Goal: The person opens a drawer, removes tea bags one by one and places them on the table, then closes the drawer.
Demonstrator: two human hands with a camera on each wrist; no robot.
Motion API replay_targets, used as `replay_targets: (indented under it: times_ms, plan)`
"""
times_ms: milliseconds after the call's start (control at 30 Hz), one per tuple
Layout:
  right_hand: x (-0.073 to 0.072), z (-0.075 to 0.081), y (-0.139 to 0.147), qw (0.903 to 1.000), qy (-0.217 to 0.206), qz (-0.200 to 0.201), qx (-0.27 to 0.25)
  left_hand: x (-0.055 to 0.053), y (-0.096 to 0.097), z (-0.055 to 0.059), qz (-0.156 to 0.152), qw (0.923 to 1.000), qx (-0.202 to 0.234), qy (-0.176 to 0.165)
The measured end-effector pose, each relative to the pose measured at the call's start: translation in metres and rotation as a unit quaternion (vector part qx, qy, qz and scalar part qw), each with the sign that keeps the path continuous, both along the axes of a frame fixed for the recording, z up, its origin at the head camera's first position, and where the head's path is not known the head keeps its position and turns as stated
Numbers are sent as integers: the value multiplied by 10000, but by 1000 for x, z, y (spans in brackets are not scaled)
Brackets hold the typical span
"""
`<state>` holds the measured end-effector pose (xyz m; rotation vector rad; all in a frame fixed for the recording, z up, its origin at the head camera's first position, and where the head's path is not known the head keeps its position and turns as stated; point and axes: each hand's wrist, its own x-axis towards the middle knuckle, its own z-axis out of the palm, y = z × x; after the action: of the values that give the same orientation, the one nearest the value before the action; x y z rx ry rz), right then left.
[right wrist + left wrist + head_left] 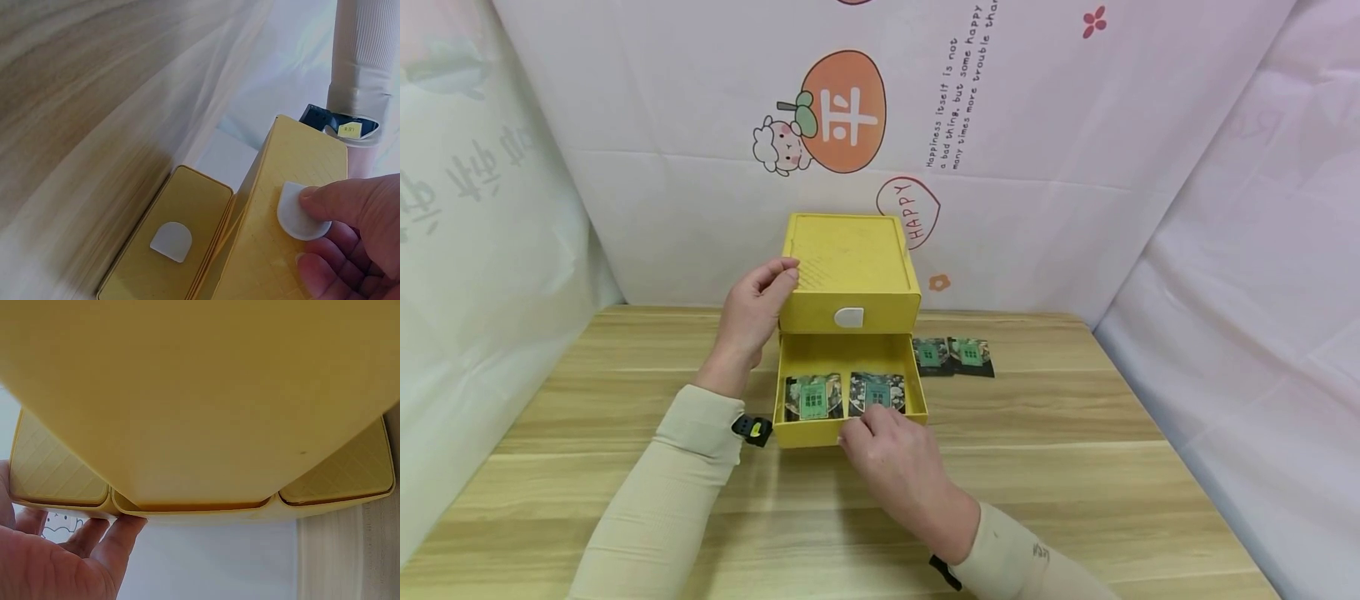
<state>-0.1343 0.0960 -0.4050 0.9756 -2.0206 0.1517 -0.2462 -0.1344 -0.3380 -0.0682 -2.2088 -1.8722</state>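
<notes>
Wood-grain surface [1052, 483], backed by a printed white cloth [1037, 100] and carrying a yellow cabinet [853, 254]. One drawer [846, 354], directly beneath the cabinet's top one, is pulled forward and contains two packets [813, 397] side by side; two further packets [972, 354] lie to the right of the cabinet. Left hand [751, 312]: fingers loosely extended, touching the cabinet's upper left edge. Right hand [898, 467]: thumb and fingers hold the open drawer's white handle [292, 219] at the cabinet's front.

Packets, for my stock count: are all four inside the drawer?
No, two packets lie in the drawer and the other pair on the table.
</notes>
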Motion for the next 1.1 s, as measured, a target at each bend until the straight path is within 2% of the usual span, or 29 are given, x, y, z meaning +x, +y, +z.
replay_targets:
  times_ms: [367,700,1100]
  plan:
    - [4,-2,0,9999,121,40,-69,-1,0,-1,32,10000,-11,-7]
    - [10,-1,2,9994,-331,-76,72,-2,0,0,44,10000,4,18]
    - [12,1,3,9981,-603,33,-89,0,0,1,65,10000,8,-15]
